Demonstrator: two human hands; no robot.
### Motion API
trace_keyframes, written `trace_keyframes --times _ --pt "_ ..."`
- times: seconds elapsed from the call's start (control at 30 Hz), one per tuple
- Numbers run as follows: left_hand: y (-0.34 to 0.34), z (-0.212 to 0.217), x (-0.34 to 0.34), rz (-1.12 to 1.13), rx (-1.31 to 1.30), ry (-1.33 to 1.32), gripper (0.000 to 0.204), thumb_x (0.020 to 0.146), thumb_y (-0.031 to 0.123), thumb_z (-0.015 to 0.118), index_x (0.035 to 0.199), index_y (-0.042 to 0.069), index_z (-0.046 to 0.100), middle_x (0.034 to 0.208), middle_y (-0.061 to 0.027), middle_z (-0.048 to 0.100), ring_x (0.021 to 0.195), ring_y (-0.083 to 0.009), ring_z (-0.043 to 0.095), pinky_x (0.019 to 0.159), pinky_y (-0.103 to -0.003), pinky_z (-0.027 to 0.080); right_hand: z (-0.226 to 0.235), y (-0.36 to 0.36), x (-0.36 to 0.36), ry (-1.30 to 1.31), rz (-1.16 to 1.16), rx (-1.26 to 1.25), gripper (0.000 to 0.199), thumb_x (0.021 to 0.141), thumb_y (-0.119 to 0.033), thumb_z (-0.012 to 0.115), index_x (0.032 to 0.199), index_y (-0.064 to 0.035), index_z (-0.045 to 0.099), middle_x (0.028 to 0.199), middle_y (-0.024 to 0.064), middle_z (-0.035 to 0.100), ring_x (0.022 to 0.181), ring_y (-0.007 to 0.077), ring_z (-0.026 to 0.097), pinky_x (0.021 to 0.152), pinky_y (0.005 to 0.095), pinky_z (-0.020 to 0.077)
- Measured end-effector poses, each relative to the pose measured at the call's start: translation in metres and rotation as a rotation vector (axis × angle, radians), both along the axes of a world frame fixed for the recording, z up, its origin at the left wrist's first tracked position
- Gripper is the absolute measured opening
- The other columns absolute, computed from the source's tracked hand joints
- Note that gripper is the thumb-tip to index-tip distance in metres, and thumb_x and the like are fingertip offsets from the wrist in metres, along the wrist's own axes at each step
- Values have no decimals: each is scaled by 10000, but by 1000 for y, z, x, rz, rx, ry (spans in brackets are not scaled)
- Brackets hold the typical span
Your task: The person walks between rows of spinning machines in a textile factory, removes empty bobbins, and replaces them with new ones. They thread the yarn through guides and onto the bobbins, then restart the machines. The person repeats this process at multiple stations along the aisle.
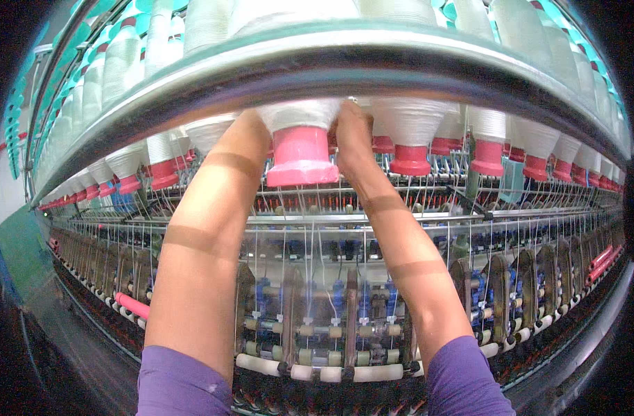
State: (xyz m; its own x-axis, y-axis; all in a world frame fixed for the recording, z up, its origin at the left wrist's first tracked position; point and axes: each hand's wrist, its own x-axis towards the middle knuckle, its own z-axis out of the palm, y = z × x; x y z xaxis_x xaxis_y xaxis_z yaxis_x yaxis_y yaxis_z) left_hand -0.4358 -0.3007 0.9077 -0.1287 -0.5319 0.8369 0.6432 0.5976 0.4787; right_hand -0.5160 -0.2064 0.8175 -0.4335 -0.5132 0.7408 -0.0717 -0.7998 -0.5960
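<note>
Both my arms reach up under a metal rail, one on each side of a large bobbin of white roving (303,114) with a pink base (302,156). My left hand (253,133) is beside the bobbin's left edge, and the bobbin and the rail hide its fingers. On the other side, my right hand (353,135) is close against the bobbin, bent at the wrist. Its fingertips pass behind the bobbin and the rail, so I cannot tell whether either hand grips it. The bobbin hangs upright among other white bobbins.
The shiny metal rail (344,73) curves across above my wrists. A neighbouring bobbin's pink base (410,159) hangs right of my right hand. Below, thin strands run down to a spinning frame with white rollers (378,373). Pink tubes (132,305) lie along the machine.
</note>
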Motion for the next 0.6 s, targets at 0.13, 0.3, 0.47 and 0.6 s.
trace_keyframes --times 0.13,0.3,0.47,0.6 --pt "-18 8 -3 -87 63 -9 202 936 139 442 1077 2 488 1051 -142 563 904 -207 575 778 -337 458 23 -32 -4 70 -369 -15 384 907 -327 459 1118 -14 532 788 140 642 532 207 583 470 353 466" --pt "-47 18 -16 -132 96 1 275 944 179 412 1135 -7 477 1119 -160 546 964 -235 565 848 -360 442 39 -27 16 441 -1112 -352 288 883 -273 499 1011 -29 583 826 126 640 606 232 588 563 377 475" --pt "-44 13 -25 -182 76 51 347 952 220 381 1193 -16 465 1187 -178 529 1025 -263 556 918 -384 427 33 -28 3 739 -1676 -690 204 859 -219 539 903 -44 634 863 112 637 679 257 594 657 401 483" --pt "6 -65 -2 -180 68 137 400 934 257 447 1212 -30 467 1215 -188 526 1065 -278 547 970 -403 410 -21 -57 -35 688 -1112 -232 259 825 -284 551 826 -50 662 772 160 645 689 351 611 648 457 477"
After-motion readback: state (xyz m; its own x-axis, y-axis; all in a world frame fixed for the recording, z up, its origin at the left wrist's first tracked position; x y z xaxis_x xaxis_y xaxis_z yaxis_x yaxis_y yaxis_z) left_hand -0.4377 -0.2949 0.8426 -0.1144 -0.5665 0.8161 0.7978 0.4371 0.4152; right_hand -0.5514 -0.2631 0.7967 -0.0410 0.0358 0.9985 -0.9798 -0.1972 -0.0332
